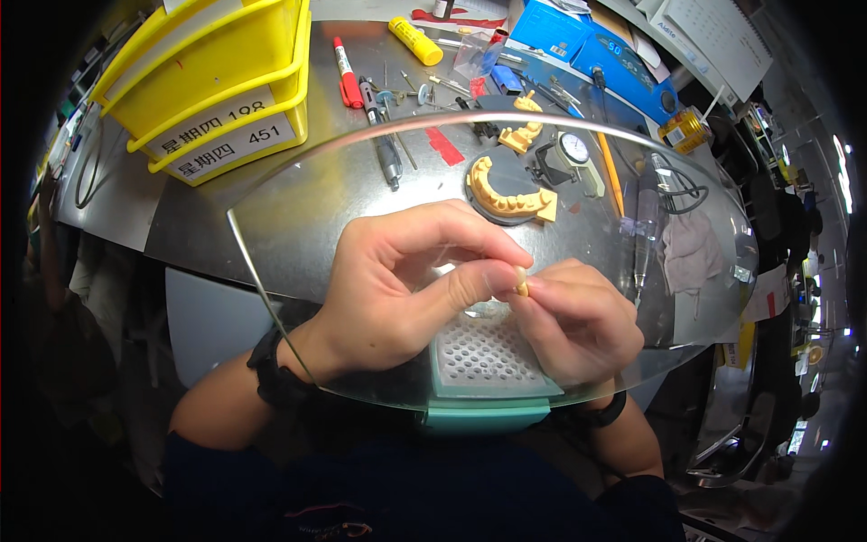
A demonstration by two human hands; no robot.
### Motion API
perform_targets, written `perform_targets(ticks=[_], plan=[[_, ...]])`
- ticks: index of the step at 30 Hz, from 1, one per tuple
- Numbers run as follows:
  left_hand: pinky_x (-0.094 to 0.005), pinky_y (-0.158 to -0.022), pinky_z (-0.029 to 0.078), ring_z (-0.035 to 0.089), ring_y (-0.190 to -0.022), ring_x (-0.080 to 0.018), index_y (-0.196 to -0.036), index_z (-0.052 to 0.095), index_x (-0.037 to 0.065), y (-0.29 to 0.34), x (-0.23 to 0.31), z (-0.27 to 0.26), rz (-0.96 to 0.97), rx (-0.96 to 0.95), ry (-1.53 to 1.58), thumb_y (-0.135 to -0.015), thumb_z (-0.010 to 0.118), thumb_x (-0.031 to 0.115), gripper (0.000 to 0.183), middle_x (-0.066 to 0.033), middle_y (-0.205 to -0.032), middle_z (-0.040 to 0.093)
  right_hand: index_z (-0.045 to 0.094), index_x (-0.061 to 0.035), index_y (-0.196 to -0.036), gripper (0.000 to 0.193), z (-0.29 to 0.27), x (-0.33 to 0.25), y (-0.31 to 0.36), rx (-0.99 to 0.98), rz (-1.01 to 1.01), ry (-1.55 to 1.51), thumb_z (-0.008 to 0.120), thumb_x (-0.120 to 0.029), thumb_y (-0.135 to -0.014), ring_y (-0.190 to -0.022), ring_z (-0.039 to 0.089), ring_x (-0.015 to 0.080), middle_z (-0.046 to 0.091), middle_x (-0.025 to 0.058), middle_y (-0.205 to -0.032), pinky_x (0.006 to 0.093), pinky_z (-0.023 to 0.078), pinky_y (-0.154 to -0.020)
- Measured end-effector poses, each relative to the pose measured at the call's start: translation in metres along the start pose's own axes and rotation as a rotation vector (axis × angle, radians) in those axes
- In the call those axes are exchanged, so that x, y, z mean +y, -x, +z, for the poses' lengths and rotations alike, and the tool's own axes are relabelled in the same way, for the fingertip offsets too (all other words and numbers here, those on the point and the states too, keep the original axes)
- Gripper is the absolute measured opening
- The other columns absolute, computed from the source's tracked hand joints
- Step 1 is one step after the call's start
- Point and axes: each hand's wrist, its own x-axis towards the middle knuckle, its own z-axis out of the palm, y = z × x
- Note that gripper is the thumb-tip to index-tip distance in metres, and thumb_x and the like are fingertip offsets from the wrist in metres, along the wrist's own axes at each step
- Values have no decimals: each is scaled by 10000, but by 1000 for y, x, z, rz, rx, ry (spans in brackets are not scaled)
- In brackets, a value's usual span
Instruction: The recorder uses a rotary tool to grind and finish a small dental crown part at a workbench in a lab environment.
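1. Two bare hands are meeting behind the curved clear shield, over the pale green perforated tray [488, 357] at the desk [298, 194] edge
2. Left hand [406, 289] fingers are pinching shut on the small tan tooth-shaped piece [522, 288], its long axis roughly upright
3. Right hand [578, 321] fingers are closing against its right side; both are touching it

Grey metal workbench [298, 203], stacked yellow bins [212, 77], dark surroundings; bright lights at right
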Motion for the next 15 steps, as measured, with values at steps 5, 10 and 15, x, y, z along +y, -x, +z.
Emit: perform_targets(ticks=[5, 10, 15], plan=[[-253, -720, 466, 593, -811, -150, -949, 652, -45, -2, -3, 3, 45, 24, -30, -868, 641, -10, 90, -115, -878, 637, 653, 48, -894, 251, -2, -3, 1, -10, 44, 3, 749, 123, -675, -611, 655, 204, 669, 140, -732, 268, 504, -534], [-249, -724, 470, 593, -810, -146, -953, 660, -42, -4, -2, 3, 75, -11, -35, -856, 651, -23, 100, -114, -886, 635, 654, 42, -885, 242, -4, -2, 1, -30, 69, -4, 751, 115, -675, -616, 659, 207, 671, 134, -730, 269, 509, -540], [-233, -689, 473, 593, -796, -136, -954, 670, -45, -3, 0, 0, 56, -24, -51, -847, 649, -42, 109, -119, -893, 629, 656, 38, -892, 241, -2, 0, 0, -33, 42, -12, 746, 113, -681, -613, 657, 206, 670, 132, -729, 271, 509, -541]])
